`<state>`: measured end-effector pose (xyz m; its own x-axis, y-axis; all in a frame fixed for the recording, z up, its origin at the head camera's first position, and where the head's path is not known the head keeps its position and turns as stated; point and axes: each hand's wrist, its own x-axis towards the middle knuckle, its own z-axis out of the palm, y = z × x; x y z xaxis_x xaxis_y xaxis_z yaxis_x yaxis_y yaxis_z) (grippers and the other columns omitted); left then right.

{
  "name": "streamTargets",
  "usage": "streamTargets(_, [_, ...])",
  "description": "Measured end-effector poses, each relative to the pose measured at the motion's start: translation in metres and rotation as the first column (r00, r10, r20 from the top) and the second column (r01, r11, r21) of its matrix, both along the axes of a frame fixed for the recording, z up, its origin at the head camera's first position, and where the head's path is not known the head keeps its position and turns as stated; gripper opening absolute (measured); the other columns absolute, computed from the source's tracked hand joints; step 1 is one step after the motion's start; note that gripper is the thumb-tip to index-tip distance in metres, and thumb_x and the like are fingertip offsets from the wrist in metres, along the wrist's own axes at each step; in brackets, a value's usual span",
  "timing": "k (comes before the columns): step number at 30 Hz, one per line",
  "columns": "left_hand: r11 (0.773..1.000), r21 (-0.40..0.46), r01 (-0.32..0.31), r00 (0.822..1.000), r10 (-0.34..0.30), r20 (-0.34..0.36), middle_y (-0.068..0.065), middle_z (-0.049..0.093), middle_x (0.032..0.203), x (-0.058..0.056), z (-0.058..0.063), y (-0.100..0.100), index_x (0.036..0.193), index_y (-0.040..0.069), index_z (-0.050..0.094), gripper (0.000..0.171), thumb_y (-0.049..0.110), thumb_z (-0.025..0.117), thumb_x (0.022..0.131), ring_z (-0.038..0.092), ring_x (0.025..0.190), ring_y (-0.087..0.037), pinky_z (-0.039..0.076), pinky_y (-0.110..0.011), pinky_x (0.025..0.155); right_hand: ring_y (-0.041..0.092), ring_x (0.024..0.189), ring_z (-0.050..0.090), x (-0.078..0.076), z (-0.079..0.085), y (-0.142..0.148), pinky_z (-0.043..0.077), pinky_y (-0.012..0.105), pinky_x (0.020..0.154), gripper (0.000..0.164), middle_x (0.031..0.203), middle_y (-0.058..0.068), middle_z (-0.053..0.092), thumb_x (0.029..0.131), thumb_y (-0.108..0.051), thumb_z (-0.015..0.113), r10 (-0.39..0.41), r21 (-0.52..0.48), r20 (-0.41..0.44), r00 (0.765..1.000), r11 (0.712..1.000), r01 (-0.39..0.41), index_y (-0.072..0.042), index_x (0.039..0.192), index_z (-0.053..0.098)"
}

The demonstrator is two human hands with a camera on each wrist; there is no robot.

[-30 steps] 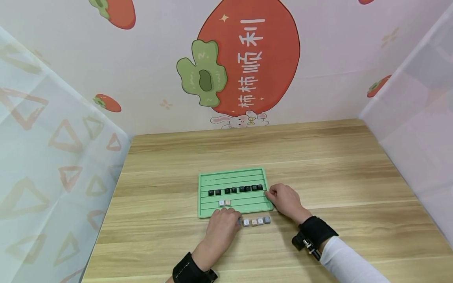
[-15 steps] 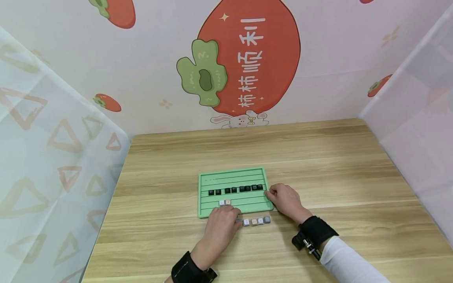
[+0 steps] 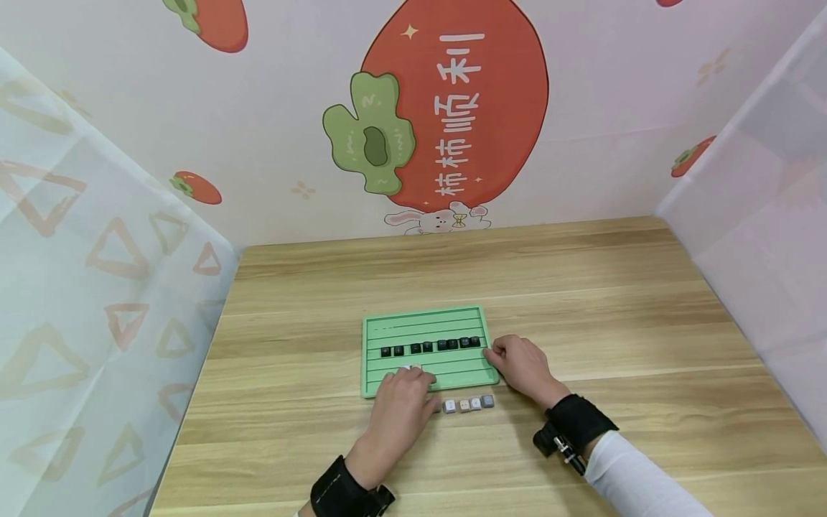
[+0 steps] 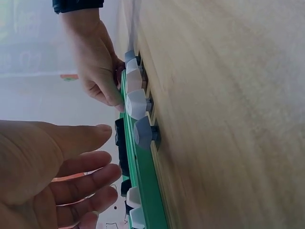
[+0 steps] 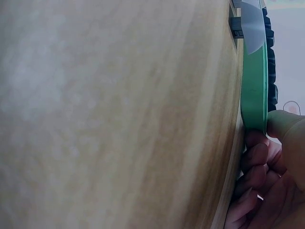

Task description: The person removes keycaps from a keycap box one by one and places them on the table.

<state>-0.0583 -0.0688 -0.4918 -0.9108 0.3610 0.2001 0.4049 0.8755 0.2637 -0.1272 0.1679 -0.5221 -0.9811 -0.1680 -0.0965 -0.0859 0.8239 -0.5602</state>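
A green grooved board (image 3: 426, 323) lies on the table, bearing a row of black keycaps (image 3: 427, 347). My left hand (image 3: 402, 406) hovers over the board's near edge; in the left wrist view its fingers (image 4: 90, 183) are loosely bent and apart from the thumb, holding nothing. Under its fingertips two pale keycaps (image 4: 136, 210) sit on the board, mostly hidden in the head view. My right hand (image 3: 522, 365) grips the board's right edge, thumb on top and fingers against the side and underneath.
In front of the board, a short row of loose white, beige and grey keycaps (image 3: 476, 404) stands on the wooden table (image 3: 581, 287). Printed cloth walls (image 3: 271, 143) enclose the table at the back and sides.
My left hand has moved slightly forward over the board, and its fingers have spread from the thumb. They now cover the two pale keycaps. The right hand and board have stayed put.
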Motion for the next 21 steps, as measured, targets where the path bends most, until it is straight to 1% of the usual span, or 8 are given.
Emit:
streamTargets(3, [1.0,-0.002,-0.009,1.0,0.009,-0.021,-0.001,0.075,0.094,-0.0012,0.0012,-0.0011,0.099,0.013,0.077,0.025,0.028,0.086,0.08,0.068,0.086,-0.019,0.051,-0.033,0.073,0.011,0.051,0.033,0.0001,0.0007,-0.0002,0.021,0.024,0.052,0.049,0.054,-0.007,0.031,0.097,-0.026,0.065,-0.001,0.0,0.001,1.0,1.0,0.001,-0.019,0.057,0.039])
streamTargets(7, [1.0,-0.001,-0.025,0.999,0.025,-0.041,-0.001,0.076,0.099,-0.0029,0.0025,-0.0028,0.101,0.013,0.077,0.028,0.029,0.086,0.08,0.069,0.092,-0.02,0.054,-0.036,0.078,0.011,0.05,0.034,0.0002,0.0011,-0.0003,0.022,0.024,0.052,0.048,0.054,-0.007,0.031,0.098,-0.026,0.065,-0.002,-0.001,0.006,1.0,1.0,0.002,-0.018,0.057,0.04])
streamTargets(13, [0.999,0.024,-0.048,0.997,0.049,-0.056,-0.003,0.076,0.102,-0.0047,0.0032,-0.0048,0.103,0.013,0.076,0.029,0.027,0.086,0.08,0.069,0.095,-0.021,0.054,-0.036,0.076,0.011,0.051,0.036,0.0004,0.0001,-0.0003,0.023,0.024,0.052,0.048,0.054,-0.007,0.033,0.098,-0.027,0.065,-0.001,-0.003,0.009,1.0,1.0,0.001,-0.018,0.057,0.041])
streamTargets(21, [0.997,0.035,-0.07,0.995,0.072,-0.062,-0.002,0.075,0.102,-0.0078,0.0047,-0.0071,0.104,0.014,0.076,0.03,0.029,0.085,0.081,0.068,0.097,-0.021,0.053,-0.035,0.077,0.011,0.051,0.034,0.0001,0.0005,-0.0001,0.022,0.024,0.052,0.049,0.054,-0.007,0.031,0.098,-0.026,0.064,-0.002,-0.007,0.01,1.0,1.0,0.002,-0.018,0.057,0.039])
